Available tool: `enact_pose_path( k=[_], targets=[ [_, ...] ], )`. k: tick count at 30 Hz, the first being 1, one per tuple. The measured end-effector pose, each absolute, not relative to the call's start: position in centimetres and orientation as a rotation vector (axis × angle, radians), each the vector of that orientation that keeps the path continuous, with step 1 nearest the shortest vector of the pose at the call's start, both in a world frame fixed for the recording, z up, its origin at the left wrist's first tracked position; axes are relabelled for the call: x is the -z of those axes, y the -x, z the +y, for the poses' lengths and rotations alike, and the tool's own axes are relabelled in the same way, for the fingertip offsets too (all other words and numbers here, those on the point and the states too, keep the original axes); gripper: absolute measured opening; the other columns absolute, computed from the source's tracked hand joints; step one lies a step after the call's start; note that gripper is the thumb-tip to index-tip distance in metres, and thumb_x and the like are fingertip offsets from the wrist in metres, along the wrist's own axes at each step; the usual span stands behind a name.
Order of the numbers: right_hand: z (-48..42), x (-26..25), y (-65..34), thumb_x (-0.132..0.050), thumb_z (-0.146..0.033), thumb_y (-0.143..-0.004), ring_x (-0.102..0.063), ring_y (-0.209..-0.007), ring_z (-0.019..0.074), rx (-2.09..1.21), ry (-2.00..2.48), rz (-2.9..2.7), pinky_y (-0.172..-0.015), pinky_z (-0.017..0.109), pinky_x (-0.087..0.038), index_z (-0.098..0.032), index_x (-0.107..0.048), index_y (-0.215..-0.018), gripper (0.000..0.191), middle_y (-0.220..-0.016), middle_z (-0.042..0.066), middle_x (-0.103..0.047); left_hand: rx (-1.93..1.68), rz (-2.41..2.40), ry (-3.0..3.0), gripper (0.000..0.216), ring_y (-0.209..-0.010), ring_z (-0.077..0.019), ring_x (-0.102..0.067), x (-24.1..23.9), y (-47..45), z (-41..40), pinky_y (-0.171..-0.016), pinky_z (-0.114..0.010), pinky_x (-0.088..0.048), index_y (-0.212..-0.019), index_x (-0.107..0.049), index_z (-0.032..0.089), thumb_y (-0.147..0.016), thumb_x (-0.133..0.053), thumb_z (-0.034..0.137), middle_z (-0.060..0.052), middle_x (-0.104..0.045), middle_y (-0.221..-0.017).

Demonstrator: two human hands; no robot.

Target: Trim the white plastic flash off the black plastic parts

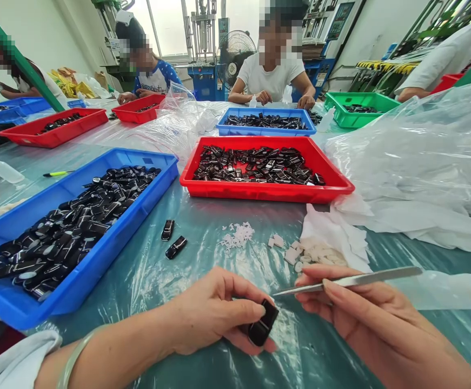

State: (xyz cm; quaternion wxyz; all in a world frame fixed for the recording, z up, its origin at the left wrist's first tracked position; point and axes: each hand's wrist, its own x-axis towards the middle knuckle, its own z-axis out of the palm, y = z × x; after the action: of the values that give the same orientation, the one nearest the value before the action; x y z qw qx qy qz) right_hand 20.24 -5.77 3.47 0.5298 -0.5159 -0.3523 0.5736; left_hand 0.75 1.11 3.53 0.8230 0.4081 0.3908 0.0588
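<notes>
Left hand (214, 313) grip clenched on black part (263, 324), long axis tilted up-right; right hand (352, 308) pinches tweezers (349, 281), tips pointing left.

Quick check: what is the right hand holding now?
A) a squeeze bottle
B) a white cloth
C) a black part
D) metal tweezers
D: the right hand grips metal tweezers, tip aimed at the black part pinched in the left hand.
</notes>
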Motion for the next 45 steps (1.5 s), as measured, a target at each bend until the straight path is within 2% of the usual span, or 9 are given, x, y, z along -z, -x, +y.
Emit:
enact_pose_path(
  k=[2, 5, 7, 18, 24, 29, 45],
  targets=[
    [-5.7, -3.4, -20.1, -0.073, -0.032, -0.068, -0.067, -0.071, 0.0152, -1.305, 1.285, -0.813, -0.067, 0.021, -0.056, -0.024, -0.074, -0.076, 0.010, -0.093, 0.005, -0.067, -0.113, 0.835, -0.864, 0.028, -0.072, -0.0180, -0.067, -3.5, -0.8, 1.1, -0.061, -0.021, -0.051, -0.088, -0.067, 0.009, -0.068, -0.067, 0.029, -0.006, -0.063, -0.070],
    [-5.5, -3.2, -19.7, -0.080, -0.035, -0.055, -0.064, -0.057, 0.0121, -1.190, 1.342, -0.722, -0.056, 0.017, -0.053, -0.025, -0.072, -0.069, 0.019, -0.071, 0.001, -0.066, -0.104, 0.823, -0.859, 0.027, -0.074, -0.0183, -0.067, -3.4, -0.8, 1.0, -0.062, -0.022, -0.052, -0.089, -0.067, 0.009, -0.070, -0.064, 0.027, -0.006, -0.063, -0.069],
    [-5.4, -3.1, -19.5, -0.082, -0.036, -0.051, -0.062, -0.054, 0.0116, -1.162, 1.383, -0.697, -0.054, 0.017, -0.052, -0.024, -0.070, -0.067, 0.023, -0.068, 0.000, -0.065, -0.104, 0.819, -0.859, 0.026, -0.074, -0.0181, -0.067, -3.4, -0.8, 0.9, -0.063, -0.022, -0.052, -0.090, -0.066, 0.009, -0.071, -0.063, 0.026, -0.006, -0.063, -0.069],
    [-5.7, -2.3, -19.0, -0.076, -0.040, -0.061, -0.061, -0.056, 0.0117, -1.340, 1.425, -0.785, -0.055, 0.019, -0.048, -0.020, -0.063, -0.072, 0.026, -0.067, 0.000, -0.063, -0.087, 0.806, -0.873, 0.023, -0.069, -0.0145, -0.066, -3.4, -1.0, 0.9, -0.061, -0.020, -0.051, -0.088, -0.067, 0.009, -0.071, -0.061, 0.023, -0.004, -0.061, -0.069],
    [-5.5, -2.3, -18.6, -0.074, -0.039, -0.066, -0.059, -0.056, 0.0090, -1.393, 1.411, -0.816, -0.053, 0.018, -0.045, -0.019, -0.063, -0.070, 0.024, -0.073, -0.002, -0.060, -0.096, 0.810, -0.858, 0.022, -0.070, -0.0155, -0.067, -3.1, -0.9, 0.8, -0.060, -0.020, -0.052, -0.086, -0.067, 0.009, -0.069, -0.065, 0.022, -0.004, -0.061, -0.067],
    [-5.6, -2.2, -18.5, -0.072, -0.040, -0.069, -0.059, -0.058, 0.0097, -1.436, 1.409, -0.824, -0.056, 0.019, -0.045, -0.020, -0.061, -0.074, 0.024, -0.069, -0.002, -0.059, -0.091, 0.805, -0.855, 0.022, -0.069, -0.0154, -0.067, -3.0, -0.9, 0.9, -0.059, -0.019, -0.052, -0.087, -0.068, 0.009, -0.069, -0.064, 0.021, -0.004, -0.061, -0.064],
    [-5.7, -2.0, -18.5, -0.071, -0.039, -0.070, -0.058, -0.059, 0.0096, -1.496, 1.383, -0.814, -0.056, 0.019, -0.045, -0.020, -0.058, -0.074, 0.024, -0.067, -0.003, -0.060, -0.074, 0.794, -0.855, 0.021, -0.068, -0.0152, -0.066, -3.0, -0.8, 0.9, -0.059, -0.020, -0.052, -0.084, -0.068, 0.009, -0.068, -0.064, 0.023, -0.004, -0.061, -0.063]
  ],
)
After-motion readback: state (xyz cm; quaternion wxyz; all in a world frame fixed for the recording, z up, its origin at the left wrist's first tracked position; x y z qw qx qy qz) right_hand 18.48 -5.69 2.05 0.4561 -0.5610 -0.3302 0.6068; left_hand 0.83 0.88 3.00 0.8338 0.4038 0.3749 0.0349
